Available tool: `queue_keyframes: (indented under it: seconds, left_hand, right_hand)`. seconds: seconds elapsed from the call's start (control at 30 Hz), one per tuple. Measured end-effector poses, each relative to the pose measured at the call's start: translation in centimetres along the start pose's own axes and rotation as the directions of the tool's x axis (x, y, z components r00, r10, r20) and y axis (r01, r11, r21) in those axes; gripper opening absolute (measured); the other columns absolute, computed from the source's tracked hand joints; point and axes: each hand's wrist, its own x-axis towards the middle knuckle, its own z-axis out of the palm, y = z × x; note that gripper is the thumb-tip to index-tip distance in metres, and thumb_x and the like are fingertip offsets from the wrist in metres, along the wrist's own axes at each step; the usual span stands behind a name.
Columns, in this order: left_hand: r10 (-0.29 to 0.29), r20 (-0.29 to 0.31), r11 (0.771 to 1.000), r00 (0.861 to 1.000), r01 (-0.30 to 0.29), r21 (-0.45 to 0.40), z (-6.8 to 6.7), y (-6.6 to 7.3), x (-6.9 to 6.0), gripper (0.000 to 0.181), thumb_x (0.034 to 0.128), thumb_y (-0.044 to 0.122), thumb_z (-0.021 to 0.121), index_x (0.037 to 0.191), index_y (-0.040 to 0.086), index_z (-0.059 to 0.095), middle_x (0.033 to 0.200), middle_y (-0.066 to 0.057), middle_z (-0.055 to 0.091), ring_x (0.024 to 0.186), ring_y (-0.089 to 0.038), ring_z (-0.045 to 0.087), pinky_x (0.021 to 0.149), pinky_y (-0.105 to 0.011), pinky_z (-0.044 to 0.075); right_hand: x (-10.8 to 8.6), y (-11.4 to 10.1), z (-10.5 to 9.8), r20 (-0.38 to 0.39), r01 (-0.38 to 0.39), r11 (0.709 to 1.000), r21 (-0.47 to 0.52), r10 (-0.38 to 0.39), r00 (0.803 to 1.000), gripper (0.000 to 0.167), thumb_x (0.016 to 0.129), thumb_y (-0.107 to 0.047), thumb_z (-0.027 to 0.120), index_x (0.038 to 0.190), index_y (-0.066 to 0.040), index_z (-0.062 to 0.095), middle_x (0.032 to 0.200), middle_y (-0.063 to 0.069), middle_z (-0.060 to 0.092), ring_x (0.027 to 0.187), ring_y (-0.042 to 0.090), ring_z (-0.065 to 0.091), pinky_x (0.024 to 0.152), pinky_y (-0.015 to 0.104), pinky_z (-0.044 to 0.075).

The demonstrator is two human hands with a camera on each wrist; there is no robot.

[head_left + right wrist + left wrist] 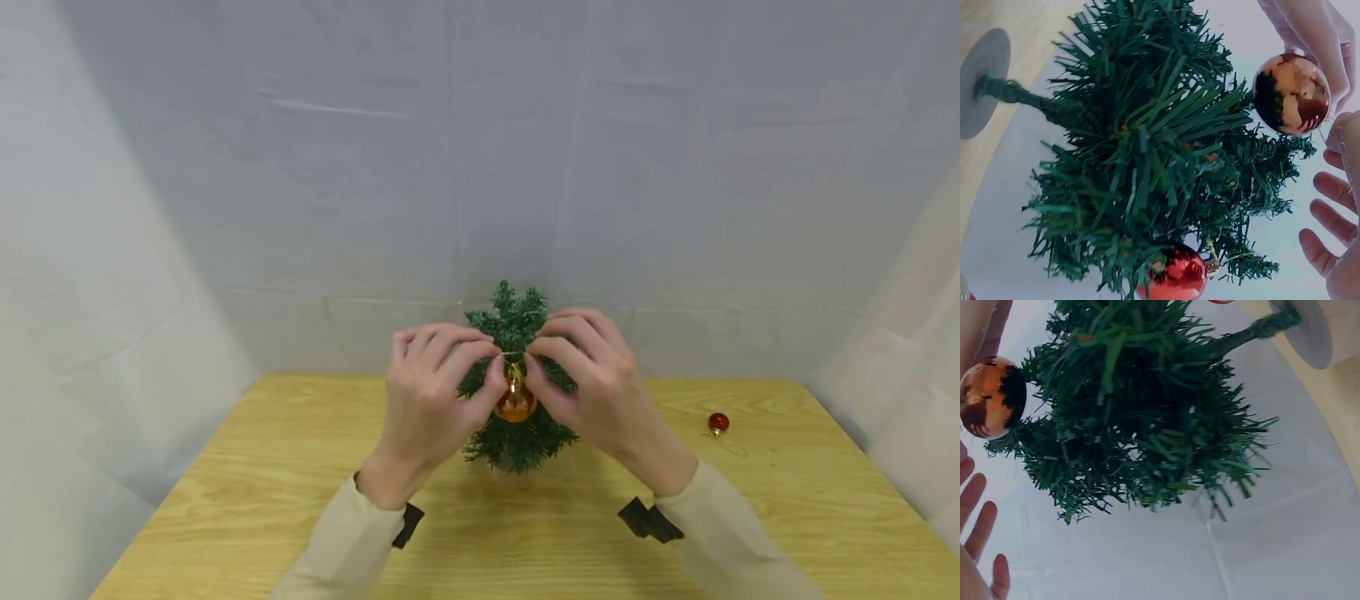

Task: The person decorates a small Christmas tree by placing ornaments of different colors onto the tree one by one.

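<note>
A shiny gold ball ornament hangs in front of a small green artificial Christmas tree. Its thin gold string is stretched between both hands. The left hand pinches one side of the string with thumb and index finger, while the right hand pinches the other side. In the right wrist view, the gold ball is near the tree's upper branches, and a red ball ornament with a gold cap is among the branches.
The tree stands on a round base on a wooden table. Another, small red ball ornament with a gold string lies on the table at the right. White sheets enclose the back and sides.
</note>
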Motion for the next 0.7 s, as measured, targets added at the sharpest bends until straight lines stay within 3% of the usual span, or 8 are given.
queue_keyframes:
  seconds: [0.37,0.6,0.7]
  left_hand:
    - [-0.101,0.106,0.995,0.989,0.100,0.022,0.1,-0.4,1.0,0.007,0.0912,0.017,0.070,0.089,0.013,0.076,0.093,-0.004,0.075,0.092,-0.026,0.067,0.085,-0.048,0.047]
    - [-0.223,0.234,0.975,0.946,0.220,0.041,-0.1,0.0,1.3,0.007,0.0932,0.019,0.068,0.089,0.017,0.074,0.098,-0.002,0.073,0.096,-0.026,0.066,0.087,-0.052,0.045]
    - [-0.258,0.276,0.966,0.926,0.253,0.054,-0.1,0.2,1.2,0.008,0.0930,0.019,0.069,0.087,0.018,0.074,0.100,-0.001,0.073,0.096,-0.027,0.066,0.086,-0.053,0.046]
  right_hand:
    - [0.7,0.0,0.6,0.050,-0.162,0.985,0.059,0.160,0.986,0.003,0.089,-0.006,0.072,0.091,-0.006,0.073,0.101,0.010,0.069,0.100,0.030,0.060,0.088,0.043,0.052]
    - [0.7,0.0,1.0,0.104,-0.249,0.968,0.041,0.244,0.964,0.008,0.085,-0.002,0.074,0.091,-0.008,0.073,0.103,0.011,0.068,0.102,0.030,0.059,0.084,0.043,0.052]
    - [0.7,-0.1,0.9,0.134,-0.250,0.967,0.036,0.244,0.961,0.007,0.086,-0.004,0.075,0.091,-0.008,0.074,0.107,0.012,0.067,0.103,0.031,0.058,0.082,0.042,0.053]
